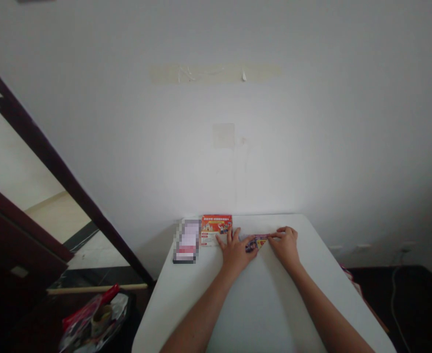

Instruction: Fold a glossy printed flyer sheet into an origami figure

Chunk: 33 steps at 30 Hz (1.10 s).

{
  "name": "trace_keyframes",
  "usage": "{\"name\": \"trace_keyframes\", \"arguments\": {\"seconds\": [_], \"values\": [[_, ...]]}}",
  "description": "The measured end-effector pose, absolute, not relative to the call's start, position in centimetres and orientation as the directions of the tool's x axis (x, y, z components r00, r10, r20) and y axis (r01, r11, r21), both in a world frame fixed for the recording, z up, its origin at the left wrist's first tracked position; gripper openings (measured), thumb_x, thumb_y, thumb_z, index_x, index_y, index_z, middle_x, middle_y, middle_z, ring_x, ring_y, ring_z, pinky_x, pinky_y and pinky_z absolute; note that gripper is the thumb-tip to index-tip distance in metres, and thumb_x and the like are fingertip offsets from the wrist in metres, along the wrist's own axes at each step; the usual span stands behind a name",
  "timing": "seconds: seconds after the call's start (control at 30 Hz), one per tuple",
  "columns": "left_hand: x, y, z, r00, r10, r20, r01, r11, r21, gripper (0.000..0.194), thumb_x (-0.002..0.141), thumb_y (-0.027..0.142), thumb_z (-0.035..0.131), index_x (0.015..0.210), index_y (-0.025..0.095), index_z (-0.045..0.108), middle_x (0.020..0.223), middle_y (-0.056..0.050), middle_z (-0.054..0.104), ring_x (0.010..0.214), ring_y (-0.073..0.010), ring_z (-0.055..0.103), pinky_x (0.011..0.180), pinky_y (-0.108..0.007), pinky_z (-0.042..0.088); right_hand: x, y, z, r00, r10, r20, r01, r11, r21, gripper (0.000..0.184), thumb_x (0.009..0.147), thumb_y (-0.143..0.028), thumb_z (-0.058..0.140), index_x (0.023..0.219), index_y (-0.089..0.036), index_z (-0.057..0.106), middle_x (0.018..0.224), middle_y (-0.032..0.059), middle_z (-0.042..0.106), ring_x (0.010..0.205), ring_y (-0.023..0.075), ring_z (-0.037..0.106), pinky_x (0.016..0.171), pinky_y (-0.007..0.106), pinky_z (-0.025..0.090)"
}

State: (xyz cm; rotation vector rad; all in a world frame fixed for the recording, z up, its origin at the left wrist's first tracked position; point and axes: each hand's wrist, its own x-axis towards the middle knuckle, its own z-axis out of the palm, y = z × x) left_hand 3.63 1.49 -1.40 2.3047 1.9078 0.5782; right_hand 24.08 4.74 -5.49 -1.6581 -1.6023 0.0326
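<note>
On one table [260,309], left hand [234,251] and right hand [286,245] are pinching one folded paper [260,243]. One phone [187,241] and one leaflet [212,226] are lying left.

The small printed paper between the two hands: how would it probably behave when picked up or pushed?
The printed paper looks thin, so it is probably light and easily bent. It lies low on the white table, so rolling or tipping seems unlikely. That surface looks smooth, so a push might slide it.
</note>
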Motion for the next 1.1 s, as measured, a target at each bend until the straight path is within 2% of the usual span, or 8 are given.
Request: {"name": "trace_keyframes", "arguments": {"seconds": [0.27,0.5,0.63,0.8,1.1], "values": [[3.6,1.4,-1.1,0.139,0.968,0.207,0.93,-0.2,0.308,0.046,0.08,0.064,0.061,0.124,0.053,0.062,0.152,0.001,0.044,0.144,-0.0367,0.024,0.113,-0.072,-0.005,24.4,5.0,-5.3,0.251,0.82,0.514,0.844,0.075,-0.531,0.024,0.082,-0.033,0.061,0.081,-0.019,0.079,0.095,0.0146,0.056,0.104,0.0303,0.044,0.097,0.044,0.035],[3.5,1.6,-1.6,0.155,0.965,0.214,0.927,-0.217,0.306,0.046,0.08,0.066,0.059,0.125,0.054,0.061,0.153,0.001,0.043,0.145,-0.0362,0.023,0.112,-0.074,-0.004,24.8,5.1,-5.7,0.241,0.803,0.545,0.852,0.093,-0.515,0.028,0.087,-0.034,0.055,0.091,-0.017,0.077,0.099,0.0138,0.056,0.102,0.0284,0.046,0.097,0.044,0.036],[3.5,1.6,-1.7,0.149,0.966,0.213,0.927,-0.212,0.31,0.046,0.08,0.066,0.059,0.124,0.054,0.061,0.153,0.001,0.043,0.145,-0.0368,0.022,0.112,-0.075,-0.004,24.6,5.0,-5.6,0.19,0.819,0.542,0.857,0.131,-0.498,0.024,0.087,-0.035,0.056,0.095,-0.022,0.075,0.107,0.0115,0.055,0.107,0.0276,0.047,0.096,0.042,0.038],[3.7,1.5,-1.5,0.143,0.967,0.211,0.932,-0.203,0.299,0.045,0.081,0.066,0.058,0.124,0.055,0.061,0.153,0.002,0.042,0.144,-0.037,0.024,0.113,-0.073,-0.005,24.1,4.7,-5.1,0.097,0.853,0.512,0.878,0.17,-0.448,0.021,0.087,-0.036,0.058,0.09,-0.026,0.076,0.109,0.0094,0.057,0.109,0.027,0.047,0.095,0.041,0.039],[3.6,1.6,-1.6,0.142,0.964,0.226,0.926,-0.21,0.315,0.045,0.08,0.066,0.06,0.124,0.054,0.062,0.152,0.001,0.043,0.144,-0.0377,0.024,0.112,-0.074,-0.006,23.5,4.2,-4.5,0.131,0.871,0.473,0.906,0.089,-0.414,0.015,0.084,-0.036,0.064,0.088,-0.027,0.076,0.108,0.0094,0.059,0.111,0.0283,0.047,0.092,0.038,0.039]]}}
